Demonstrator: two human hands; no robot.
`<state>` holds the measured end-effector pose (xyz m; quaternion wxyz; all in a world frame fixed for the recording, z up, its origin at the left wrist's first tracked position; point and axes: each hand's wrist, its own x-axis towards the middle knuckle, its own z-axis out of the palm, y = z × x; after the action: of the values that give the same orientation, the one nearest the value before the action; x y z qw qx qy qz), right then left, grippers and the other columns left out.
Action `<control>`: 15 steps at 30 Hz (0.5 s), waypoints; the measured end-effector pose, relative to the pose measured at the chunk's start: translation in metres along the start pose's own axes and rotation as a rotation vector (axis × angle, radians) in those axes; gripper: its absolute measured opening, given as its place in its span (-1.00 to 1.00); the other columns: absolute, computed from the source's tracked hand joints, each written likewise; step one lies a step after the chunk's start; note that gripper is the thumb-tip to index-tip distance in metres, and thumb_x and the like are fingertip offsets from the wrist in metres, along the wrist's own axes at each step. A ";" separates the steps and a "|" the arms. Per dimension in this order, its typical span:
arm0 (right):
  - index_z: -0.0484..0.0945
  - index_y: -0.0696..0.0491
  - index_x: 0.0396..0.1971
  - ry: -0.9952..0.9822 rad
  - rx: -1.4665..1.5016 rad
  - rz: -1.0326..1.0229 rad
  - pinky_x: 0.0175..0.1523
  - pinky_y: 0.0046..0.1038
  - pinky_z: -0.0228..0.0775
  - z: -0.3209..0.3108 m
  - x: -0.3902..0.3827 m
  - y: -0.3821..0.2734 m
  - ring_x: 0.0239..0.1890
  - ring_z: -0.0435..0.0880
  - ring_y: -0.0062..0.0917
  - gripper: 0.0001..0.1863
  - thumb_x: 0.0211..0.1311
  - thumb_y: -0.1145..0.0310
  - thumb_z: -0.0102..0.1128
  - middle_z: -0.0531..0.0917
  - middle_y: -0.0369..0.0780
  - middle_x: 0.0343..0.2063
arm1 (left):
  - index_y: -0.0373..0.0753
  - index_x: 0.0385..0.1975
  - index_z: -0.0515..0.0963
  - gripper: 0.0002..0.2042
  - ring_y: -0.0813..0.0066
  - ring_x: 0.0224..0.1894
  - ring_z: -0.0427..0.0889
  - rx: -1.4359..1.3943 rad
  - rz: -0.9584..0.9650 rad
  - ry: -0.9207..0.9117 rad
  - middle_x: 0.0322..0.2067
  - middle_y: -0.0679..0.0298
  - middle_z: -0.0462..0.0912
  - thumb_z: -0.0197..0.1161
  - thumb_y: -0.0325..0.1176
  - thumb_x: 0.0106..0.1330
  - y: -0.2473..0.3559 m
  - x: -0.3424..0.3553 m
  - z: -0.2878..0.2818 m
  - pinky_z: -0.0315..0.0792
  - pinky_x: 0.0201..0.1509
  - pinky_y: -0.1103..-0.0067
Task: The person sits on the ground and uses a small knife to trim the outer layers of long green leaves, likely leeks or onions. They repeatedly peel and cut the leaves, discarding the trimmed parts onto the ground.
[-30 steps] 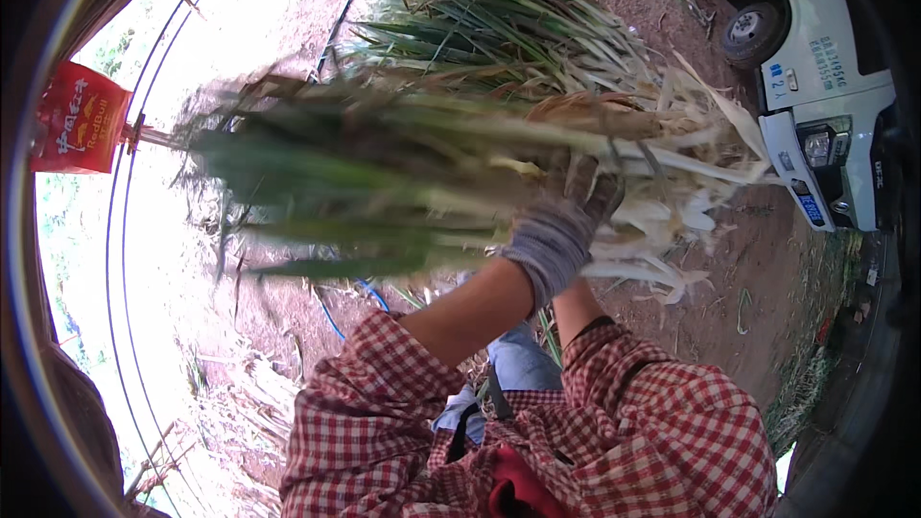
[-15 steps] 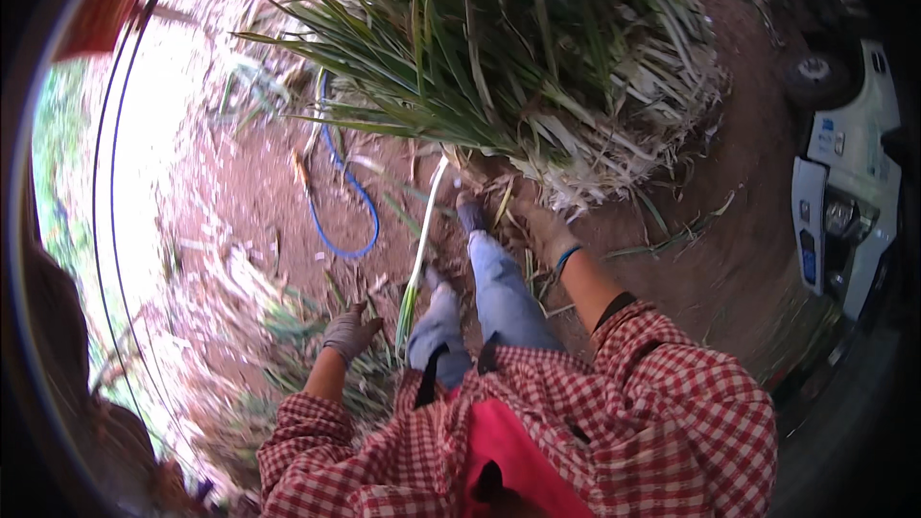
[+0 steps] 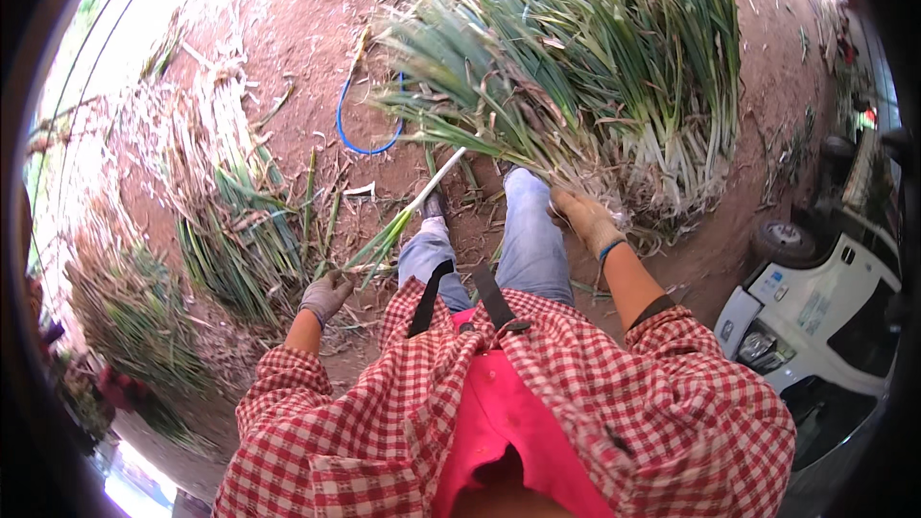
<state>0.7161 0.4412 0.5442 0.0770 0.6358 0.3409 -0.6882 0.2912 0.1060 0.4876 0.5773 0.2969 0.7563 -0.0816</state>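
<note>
Hovering low, the left hand (image 3: 326, 294) is loosely spread near the leaf tips of a single green onion (image 3: 440, 178); contact cannot be told. Right hand (image 3: 587, 221): fingers loosely extended, palm hidden, nothing seen gripped, near the root ends of a large heap of green onions (image 3: 624, 58). Heap lies on reddish soil (image 3: 297, 58), ahead and to the right. Single onion lies by the left shoe (image 3: 434, 204). Beyond: blue hose loop (image 3: 365, 151), leafy bunches (image 3: 240, 249) leftward, white truck (image 3: 815, 297) at far right. Judged step: between grips. Another grip would call for bending and closing both hands round the pale shanks.
</note>
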 end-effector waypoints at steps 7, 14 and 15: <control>0.58 0.06 -0.30 -0.047 -0.162 -0.113 -0.26 -0.56 0.29 0.039 0.073 -0.029 -0.43 0.44 -0.70 -0.70 0.31 0.11 0.12 0.54 -0.43 -0.47 | -0.18 0.21 0.48 -0.38 0.06 0.09 0.62 -0.034 -0.117 -0.097 0.02 -0.07 0.63 0.19 0.13 0.26 -0.022 0.008 0.069 0.45 0.19 0.36; 0.44 0.02 0.26 -0.151 -0.437 0.079 0.22 -0.40 0.38 0.066 0.137 0.074 0.11 0.61 -0.38 -0.24 0.24 -0.24 0.12 0.64 -0.11 0.06 | -0.23 0.15 0.52 -0.39 0.00 0.13 0.57 -0.107 -0.029 -0.186 0.02 -0.14 0.61 0.14 0.13 0.27 0.061 0.172 0.099 0.43 0.20 0.31; 0.43 -0.01 0.27 -0.192 -0.539 0.094 0.24 -0.37 0.36 0.080 0.129 0.058 0.14 0.59 -0.34 -0.21 0.23 -0.30 0.08 0.65 -0.12 0.05 | -0.23 0.14 0.53 -0.40 0.00 0.14 0.56 -0.174 -0.007 -0.177 0.02 -0.13 0.61 0.13 0.13 0.28 0.070 0.207 0.110 0.43 0.20 0.31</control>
<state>0.6583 0.3944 0.3997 0.3068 0.5397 0.4726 -0.6255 0.3877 0.1847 0.2769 0.6651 0.2347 0.7076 -0.0435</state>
